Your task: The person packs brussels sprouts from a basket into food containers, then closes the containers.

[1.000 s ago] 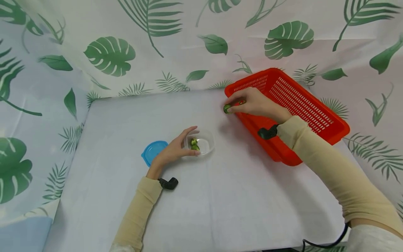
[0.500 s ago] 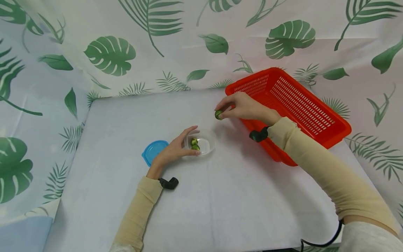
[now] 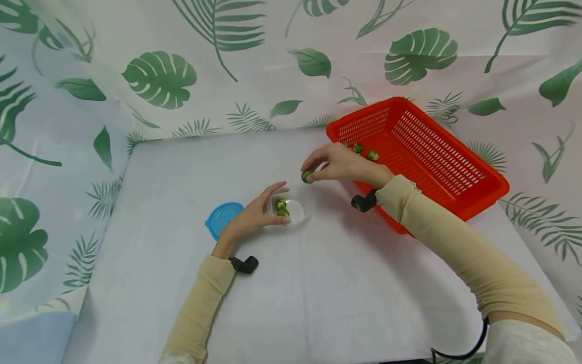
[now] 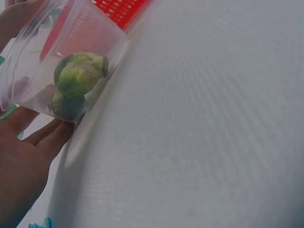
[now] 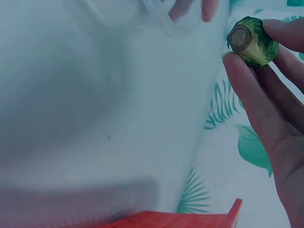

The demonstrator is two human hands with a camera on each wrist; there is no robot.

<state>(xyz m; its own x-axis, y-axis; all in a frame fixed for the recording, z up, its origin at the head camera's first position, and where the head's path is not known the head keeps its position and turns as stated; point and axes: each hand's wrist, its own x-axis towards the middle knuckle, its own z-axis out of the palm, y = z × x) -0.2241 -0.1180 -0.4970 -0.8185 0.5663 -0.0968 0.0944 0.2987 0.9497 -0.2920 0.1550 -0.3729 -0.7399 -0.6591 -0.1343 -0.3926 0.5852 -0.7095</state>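
My right hand (image 3: 343, 163) pinches a Brussels sprout (image 3: 306, 176) between thumb and fingertips, above the table and to the right of a clear plastic container (image 3: 301, 211). In the right wrist view the cut stem of this sprout (image 5: 253, 42) faces the camera. My left hand (image 3: 254, 215) grips the container from its left side, thumb at the near side and fingers at the far side. Two Brussels sprouts (image 4: 78, 78) lie together inside it, seen through its wall in the left wrist view. A blue lid (image 3: 223, 217) lies behind my left wrist.
A red plastic basket (image 3: 454, 151) with slotted walls stands at the right, under my right forearm. Several Brussels sprouts (image 3: 373, 155) lie at its far left end. A white cloth (image 3: 254, 313) covers the table, and a leaf-printed sheet (image 3: 254, 60) hangs behind it.
My right hand has moved left and nearer, away from the basket toward the container, with the sprout pinched. Sprouts in the basket have come into sight. My left hand has stayed at the container.
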